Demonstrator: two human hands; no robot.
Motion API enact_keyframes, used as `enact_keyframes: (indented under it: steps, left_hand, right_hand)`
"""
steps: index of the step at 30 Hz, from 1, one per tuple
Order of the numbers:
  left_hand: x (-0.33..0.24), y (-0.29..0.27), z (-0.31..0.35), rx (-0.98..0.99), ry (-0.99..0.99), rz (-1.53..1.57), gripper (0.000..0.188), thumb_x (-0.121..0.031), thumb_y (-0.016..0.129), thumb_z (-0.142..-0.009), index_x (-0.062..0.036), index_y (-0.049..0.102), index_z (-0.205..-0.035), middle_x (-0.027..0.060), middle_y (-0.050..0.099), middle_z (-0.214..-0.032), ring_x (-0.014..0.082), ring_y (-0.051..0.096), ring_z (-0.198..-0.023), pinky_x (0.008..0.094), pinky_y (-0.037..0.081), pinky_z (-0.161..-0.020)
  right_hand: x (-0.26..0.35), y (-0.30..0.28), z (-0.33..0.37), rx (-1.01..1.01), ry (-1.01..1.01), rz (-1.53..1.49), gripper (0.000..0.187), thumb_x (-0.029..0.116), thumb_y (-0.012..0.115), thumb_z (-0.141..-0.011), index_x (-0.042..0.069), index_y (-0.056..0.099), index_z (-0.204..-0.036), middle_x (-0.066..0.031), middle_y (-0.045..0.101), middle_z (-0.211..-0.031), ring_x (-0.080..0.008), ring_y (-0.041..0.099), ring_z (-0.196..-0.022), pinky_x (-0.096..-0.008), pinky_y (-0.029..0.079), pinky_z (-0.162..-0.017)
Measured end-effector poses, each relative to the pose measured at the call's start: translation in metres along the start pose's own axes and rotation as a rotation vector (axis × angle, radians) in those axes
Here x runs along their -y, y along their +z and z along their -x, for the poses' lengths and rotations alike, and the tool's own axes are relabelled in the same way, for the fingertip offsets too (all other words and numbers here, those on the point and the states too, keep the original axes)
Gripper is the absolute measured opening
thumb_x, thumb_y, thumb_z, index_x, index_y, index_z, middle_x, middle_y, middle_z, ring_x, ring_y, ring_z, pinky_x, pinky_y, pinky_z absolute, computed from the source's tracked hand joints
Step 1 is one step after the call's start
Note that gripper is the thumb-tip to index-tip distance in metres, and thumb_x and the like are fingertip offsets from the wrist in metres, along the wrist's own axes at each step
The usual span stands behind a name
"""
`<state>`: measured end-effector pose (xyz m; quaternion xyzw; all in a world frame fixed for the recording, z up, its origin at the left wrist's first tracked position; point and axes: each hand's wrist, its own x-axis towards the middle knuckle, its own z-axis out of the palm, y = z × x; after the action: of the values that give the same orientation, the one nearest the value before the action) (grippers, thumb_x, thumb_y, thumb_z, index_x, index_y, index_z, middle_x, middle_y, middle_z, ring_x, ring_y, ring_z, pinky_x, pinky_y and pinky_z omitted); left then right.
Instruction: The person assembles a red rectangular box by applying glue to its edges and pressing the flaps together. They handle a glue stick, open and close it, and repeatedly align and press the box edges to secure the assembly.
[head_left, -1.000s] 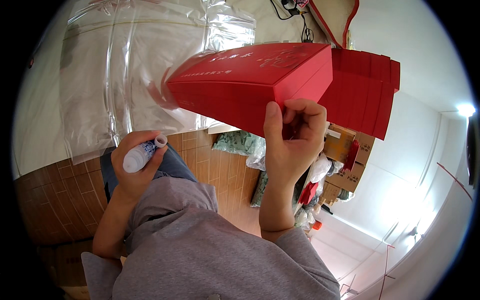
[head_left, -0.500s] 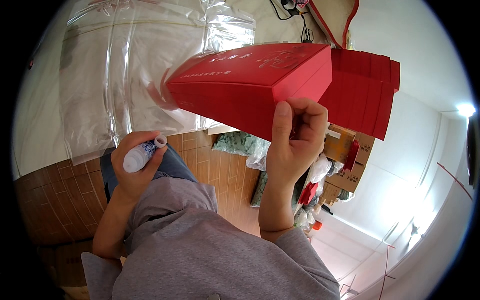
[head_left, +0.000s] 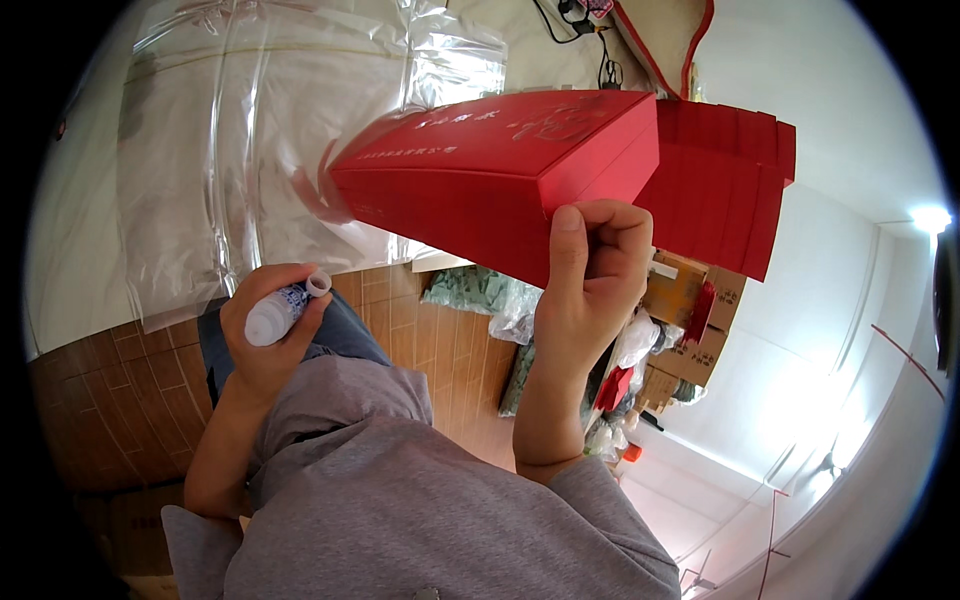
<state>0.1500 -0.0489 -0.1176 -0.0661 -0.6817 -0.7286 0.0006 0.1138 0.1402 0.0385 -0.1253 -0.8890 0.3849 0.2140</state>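
My left hand (head_left: 262,345) is wrapped round a small white plastic bottle (head_left: 268,320) with blue print. A round white opening at the bottle's upper end shows between thumb and fingertips. A long red box (head_left: 440,195) with silvery lettering lies in front of me, its near end toward the right. At that end's lower corner my right hand (head_left: 590,260) is closed, with the thumb up against the box edge and the fingers curled in. What lies between thumb and fingers, if anything, is hidden. Clear plastic film (head_left: 190,160) spreads over the table left of the box.
Behind the box, several more red boxes (head_left: 725,190) stand in a row on the right. Dark cables (head_left: 590,40) lie on the pale table at the back. Cardboard cartons (head_left: 680,300) and plastic bags (head_left: 515,310) are on the wooden floor (head_left: 410,340) below.
The view has shifted very slightly. My right thumb and fingers have moved a little to the right along the box edge. The left hand keeps the bottle in the same grip.
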Motion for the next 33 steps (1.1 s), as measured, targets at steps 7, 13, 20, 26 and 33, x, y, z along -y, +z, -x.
enact_keyframes:
  steps: [7,13,20,26,33]
  left_hand:
    - [-0.001,-0.001,-0.002,0.009,-0.003,-0.009,0.028,0.001,0.074,-0.072,-0.0001,0.062,-0.098,0.0114,0.065,-0.090,0.0191,0.063,-0.080,0.0278,0.050,-0.072]
    - [0.000,0.002,0.001,0.015,0.006,-0.004,0.022,-0.001,0.070,-0.078,0.0002,0.061,-0.098,0.0070,0.061,-0.090,0.0125,0.057,-0.080,0.0243,0.046,-0.073]
    - [0.000,0.001,0.000,0.003,-0.009,-0.013,0.028,0.001,0.074,-0.071,0.0001,0.063,-0.097,0.0119,0.066,-0.090,0.0199,0.063,-0.080,0.0283,0.050,-0.073]
    - [0.000,0.002,0.003,0.008,-0.020,-0.014,0.022,-0.001,0.071,-0.076,0.0003,0.062,-0.097,0.0080,0.063,-0.089,0.0147,0.060,-0.080,0.0253,0.047,-0.073]
    - [0.002,0.001,0.003,-0.006,-0.022,-0.023,0.028,0.000,0.073,-0.072,-0.0002,0.062,-0.098,0.0115,0.065,-0.090,0.0190,0.063,-0.080,0.0277,0.049,-0.072]
  right_hand:
    - [0.002,0.000,-0.002,0.050,0.002,0.054,0.013,0.001,0.060,-0.087,0.003,0.048,-0.093,0.0027,0.048,-0.074,-0.0011,0.041,-0.062,-0.0150,0.034,-0.055]
    - [-0.008,-0.011,-0.002,0.071,-0.027,-0.022,0.019,0.000,0.065,-0.082,0.002,0.051,-0.094,0.0017,0.045,-0.074,-0.0035,0.041,-0.064,-0.0175,0.036,-0.056]
    - [-0.004,-0.001,-0.001,0.050,-0.126,0.219,0.023,-0.002,0.070,-0.072,0.003,0.053,-0.087,-0.0015,0.042,-0.071,-0.0084,0.040,-0.061,-0.0203,0.034,-0.055]
    - [-0.006,-0.001,-0.001,0.055,-0.096,0.185,0.020,-0.001,0.067,-0.074,0.002,0.053,-0.088,-0.0021,0.041,-0.071,-0.0097,0.038,-0.060,-0.0225,0.033,-0.054]
    - [-0.006,-0.001,0.000,0.083,-0.042,0.114,0.016,-0.003,0.062,-0.078,0.002,0.052,-0.091,-0.0010,0.040,-0.072,-0.0088,0.036,-0.062,-0.0217,0.032,-0.055]
